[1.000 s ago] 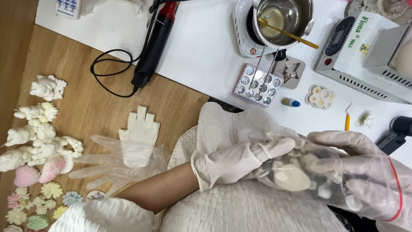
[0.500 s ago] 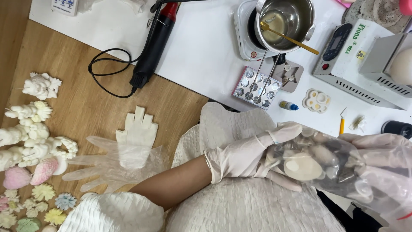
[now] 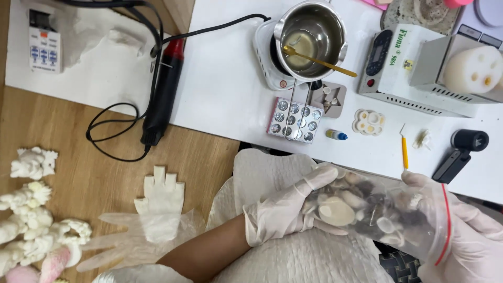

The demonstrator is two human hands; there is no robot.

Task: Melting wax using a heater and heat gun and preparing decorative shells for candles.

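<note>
At the far left of my view I see a heap of white moulded figures [image 3: 29, 220] on the wooden counter [image 3: 105, 173], and just right of them a clear glove [image 3: 131, 241] lying flat with a white hand-shaped cast [image 3: 161, 202] on top of it. Above that, a black and red heat tool [image 3: 163, 97] rests across the edge of the white mat [image 3: 225, 94], its cord looped on the wood. Moving right, my left hand [image 3: 285, 209], in a white glove, comes up from the lower edge over a white quilted cloth [image 3: 293, 262]; its fingers [image 3: 319, 175] are curled against the near end of a clear zip bag of shells [image 3: 377, 212], thumb underneath, gripping it. The bag is held in the air in front of me, low in the frame, between both hands. Beyond it on the mat stand a steel pot [image 3: 310, 39] on a small hotplate with a gold stirrer inside, and a tray of small round tins [image 3: 294, 119]. At the right, my right hand [image 3: 466, 241], also gloved, closes around the bag's red-striped mouth end, fingers wrapped on the plastic. Above it lie a white machine [image 3: 403, 73] and a black clip-like tool [image 3: 463, 152].
</note>
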